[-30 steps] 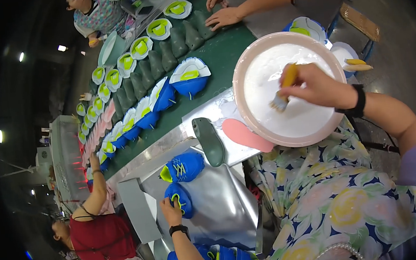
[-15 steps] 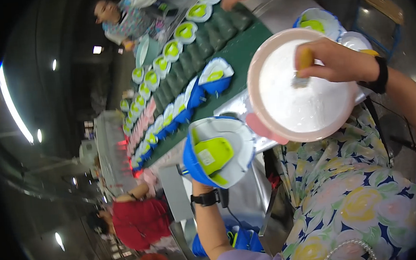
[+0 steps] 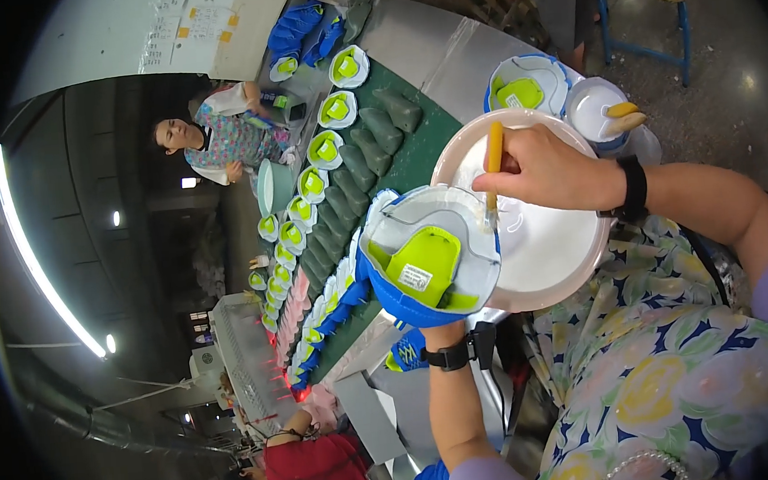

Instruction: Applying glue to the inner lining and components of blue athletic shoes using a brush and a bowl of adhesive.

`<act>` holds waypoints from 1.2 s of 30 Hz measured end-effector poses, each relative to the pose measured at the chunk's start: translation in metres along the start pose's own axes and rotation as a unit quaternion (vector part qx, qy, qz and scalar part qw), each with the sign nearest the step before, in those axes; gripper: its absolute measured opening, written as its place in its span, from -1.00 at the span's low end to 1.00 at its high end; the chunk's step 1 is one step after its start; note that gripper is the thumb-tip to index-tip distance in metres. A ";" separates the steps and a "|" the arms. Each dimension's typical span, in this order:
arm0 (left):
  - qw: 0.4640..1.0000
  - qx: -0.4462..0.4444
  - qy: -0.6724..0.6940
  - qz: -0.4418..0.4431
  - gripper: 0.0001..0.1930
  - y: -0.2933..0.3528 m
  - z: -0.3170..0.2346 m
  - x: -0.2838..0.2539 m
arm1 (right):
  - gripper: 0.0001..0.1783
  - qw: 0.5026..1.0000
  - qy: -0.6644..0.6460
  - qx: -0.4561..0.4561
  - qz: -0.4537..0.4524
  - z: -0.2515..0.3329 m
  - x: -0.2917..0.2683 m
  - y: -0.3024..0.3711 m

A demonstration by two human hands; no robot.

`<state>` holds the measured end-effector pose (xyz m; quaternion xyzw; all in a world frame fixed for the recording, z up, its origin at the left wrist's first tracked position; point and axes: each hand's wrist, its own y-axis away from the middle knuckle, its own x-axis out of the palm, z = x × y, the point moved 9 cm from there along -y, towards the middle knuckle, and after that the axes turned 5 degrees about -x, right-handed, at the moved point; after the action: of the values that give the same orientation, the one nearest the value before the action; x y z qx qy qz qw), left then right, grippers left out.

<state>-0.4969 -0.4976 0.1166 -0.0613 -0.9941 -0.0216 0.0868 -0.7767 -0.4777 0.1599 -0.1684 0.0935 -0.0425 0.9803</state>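
Note:
My left hand (image 3: 444, 333) holds a blue shoe upper (image 3: 424, 268) from below, with most of its fingers hidden behind it. The upper's pale lining and lime-green tongue with a white label face up. My right hand (image 3: 545, 171) grips a yellow-handled brush (image 3: 494, 164) upright, its bristles at the right edge of the upper's lining. Under that hand stands a pink basin (image 3: 542, 300) of white liquid (image 3: 542, 241), partly covered by the upper.
Beyond lies a green conveyor belt (image 3: 430, 137) with rows of uppers (image 3: 312, 183) and dark foot-shaped forms (image 3: 383, 132). Right of it sit another upper (image 3: 527, 84) and a white tub (image 3: 592, 108) with brushes. Two people (image 3: 235, 130) (image 3: 316, 471) are across and to the left.
My right hand has lifted the brush out of the white liquid and brought it left to the upper. My left hand has moved the upper right, over the basin's edge. The view has shifted.

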 end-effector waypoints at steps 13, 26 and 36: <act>0.999 0.004 -0.024 -0.042 -0.53 -0.013 -0.001 -0.026 | -0.64 0.971 -0.215 0.081 0.066 -0.007 0.041 0.028; 0.912 -0.292 0.223 0.179 -0.53 0.058 0.082 0.012 | -0.87 0.854 -0.105 -0.475 0.186 0.105 0.060 0.048; 0.965 -0.212 0.126 0.086 -0.61 0.049 0.064 -0.011 | -0.81 0.959 0.008 -0.227 0.167 0.045 0.039 -0.001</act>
<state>-0.4912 -0.4472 0.0535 -0.1606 -0.9389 -0.2315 0.1975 -0.7300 -0.4683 0.1951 -0.3683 0.1354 0.1432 0.9086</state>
